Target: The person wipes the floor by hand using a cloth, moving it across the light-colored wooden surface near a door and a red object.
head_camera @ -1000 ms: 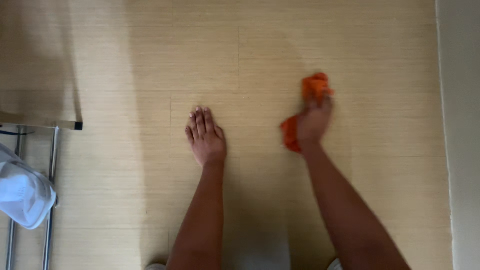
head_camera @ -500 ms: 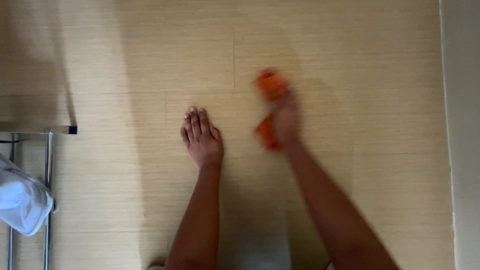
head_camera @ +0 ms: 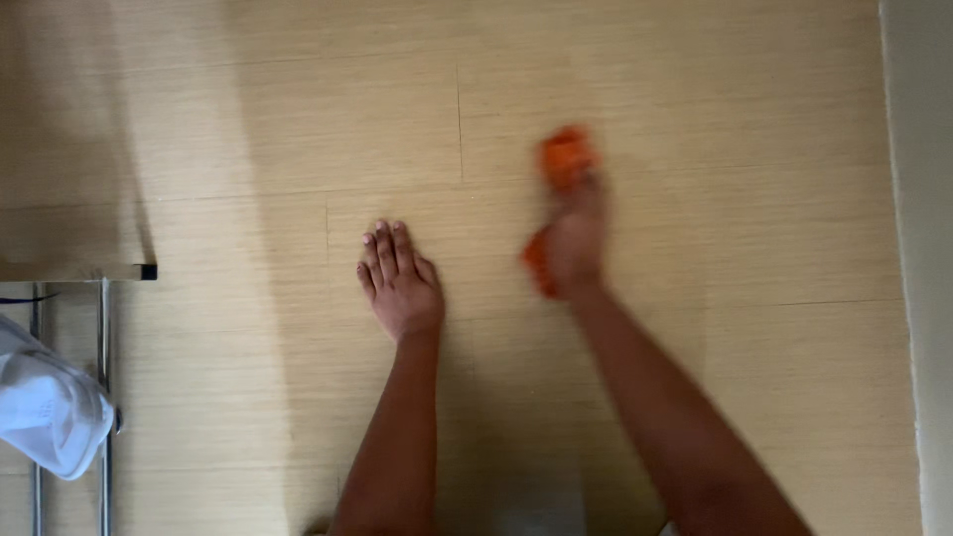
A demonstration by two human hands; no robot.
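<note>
My right hand (head_camera: 574,248) presses an orange cloth (head_camera: 564,157) flat against a light wood-grain floor (head_camera: 695,119); the cloth pokes out ahead of the fingers and under the palm, and both are motion-blurred. My left hand (head_camera: 399,283) rests palm down on the floor to the left of it, fingers together and pointing away from me, holding nothing. Both forearms reach in from the bottom edge.
A metal-legged piece of furniture (head_camera: 99,298) with a wooden top stands at the left edge, with a white object (head_camera: 45,412) beside its legs. A pale wall or baseboard (head_camera: 923,248) runs along the right side.
My right hand slid the orange cloth leftward across the floor, then back a little to the right. The left hand stayed planted.
</note>
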